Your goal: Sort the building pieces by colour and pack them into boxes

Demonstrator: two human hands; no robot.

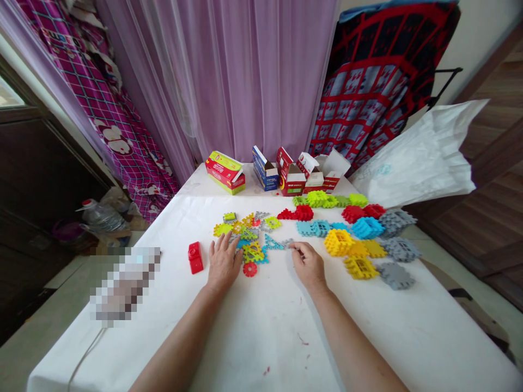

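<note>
Nearest the near edge of the table (253, 337), the left hand (224, 261) is resting spread open at the mixed pile (253, 251), gripping nothing visible. The right hand (308, 264) is pinching a grey piece (287, 244) between nearly closed fingertips. Between the hands, the pile is lying unsorted, apparently the portion left; toward the right edge, colour-grouped blocks (338, 242) are sitting, seemingly done. Along the far edge, cartons (290, 171) are standing.

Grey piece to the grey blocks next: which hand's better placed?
Right, likely. The right hand seems to pinch the grey piece, and the grey blocks sit on its side. The left hand is farther off, at the left of the loose pile.
</note>
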